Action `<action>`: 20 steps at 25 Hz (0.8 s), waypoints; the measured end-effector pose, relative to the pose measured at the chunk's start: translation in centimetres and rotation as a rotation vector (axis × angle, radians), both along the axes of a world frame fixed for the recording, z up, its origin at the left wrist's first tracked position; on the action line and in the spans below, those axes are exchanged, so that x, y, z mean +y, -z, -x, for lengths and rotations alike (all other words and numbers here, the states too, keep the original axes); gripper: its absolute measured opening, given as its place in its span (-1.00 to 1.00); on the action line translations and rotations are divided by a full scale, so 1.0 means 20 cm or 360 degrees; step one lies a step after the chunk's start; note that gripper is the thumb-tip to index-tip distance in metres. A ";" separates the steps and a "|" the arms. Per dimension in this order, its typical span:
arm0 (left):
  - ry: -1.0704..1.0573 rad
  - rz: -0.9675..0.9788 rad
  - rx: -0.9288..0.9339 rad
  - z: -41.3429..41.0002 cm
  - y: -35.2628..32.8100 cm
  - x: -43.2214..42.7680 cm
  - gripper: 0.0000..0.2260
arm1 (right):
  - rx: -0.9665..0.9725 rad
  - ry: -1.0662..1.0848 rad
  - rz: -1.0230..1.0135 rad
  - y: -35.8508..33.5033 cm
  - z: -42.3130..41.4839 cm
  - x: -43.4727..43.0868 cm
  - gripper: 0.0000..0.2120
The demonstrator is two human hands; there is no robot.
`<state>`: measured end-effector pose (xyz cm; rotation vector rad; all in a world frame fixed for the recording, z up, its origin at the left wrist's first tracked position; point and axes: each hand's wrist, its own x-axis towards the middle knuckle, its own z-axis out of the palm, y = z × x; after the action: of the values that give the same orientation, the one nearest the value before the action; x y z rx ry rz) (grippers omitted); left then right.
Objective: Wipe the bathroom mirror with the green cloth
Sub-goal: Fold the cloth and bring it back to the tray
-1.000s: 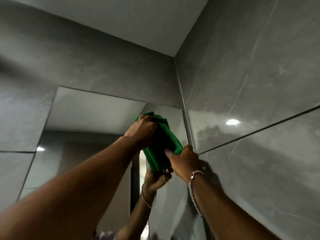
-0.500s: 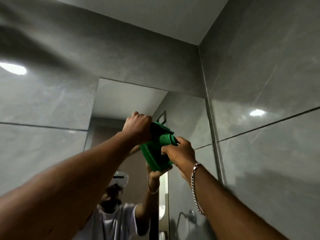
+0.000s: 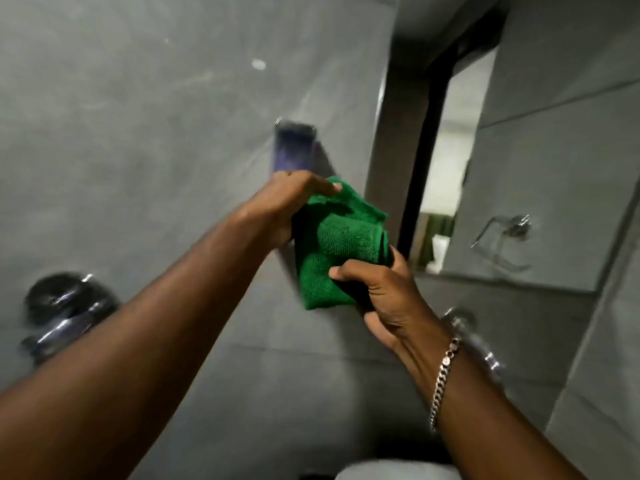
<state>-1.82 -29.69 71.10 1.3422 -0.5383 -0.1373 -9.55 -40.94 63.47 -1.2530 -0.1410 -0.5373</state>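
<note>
Both of my hands hold a folded green cloth (image 3: 332, 244) in mid-air in front of a grey tiled wall. My left hand (image 3: 287, 202) grips its upper left edge, and my right hand (image 3: 384, 292), with a chain bracelet on the wrist, pinches its lower right corner. The bathroom mirror (image 3: 540, 168) is off to the right, apart from the cloth. It reflects a dark door frame and a bright room beyond.
A blurred shiny holder (image 3: 294, 147) is fixed to the wall just above my left hand. A round dark chrome fitting (image 3: 65, 306) sits at the left, and another chrome fitting (image 3: 464, 323) behind my right wrist. A towel ring (image 3: 505, 237) shows in the mirror. Something white (image 3: 391, 471) lies at the bottom edge.
The cloth has come off the mirror with both hands still on it. My view has swung left and down, so the mirror now sits at the right.
</note>
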 end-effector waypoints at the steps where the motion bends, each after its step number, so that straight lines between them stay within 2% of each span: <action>1: 0.0052 -0.0020 0.0089 0.01 0.13 0.14 -0.77 | 0.0061 -0.0077 -0.0043 0.14 0.00 0.13 -0.47; 7: -0.0376 -0.0069 0.0348 -0.07 0.89 0.95 -0.76 | 0.0500 -0.0346 -0.0176 1.04 0.01 0.94 -0.54; 11: -0.0567 -0.0316 0.0548 -0.18 1.48 1.32 -0.68 | 0.0843 -0.0322 -0.0102 1.59 -0.04 1.34 -0.72; 15: -0.0634 -0.0530 0.0788 -0.31 2.20 1.40 -0.66 | 0.1344 -0.0073 -0.0028 2.24 -0.05 1.51 -0.84; 17: -0.0644 -0.0767 0.0847 -0.35 2.54 1.35 -0.67 | 0.1667 -0.0075 0.0058 2.52 -0.04 1.55 -0.85; 20: -0.0688 -0.1146 0.0911 -0.37 3.03 1.36 -0.72 | 0.2046 -0.0182 -0.0120 2.89 -0.05 1.61 -0.85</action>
<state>5.52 -2.46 10.43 1.9826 0.3319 -0.3669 -8.61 -8.69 5.62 -1.2965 0.8713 0.4189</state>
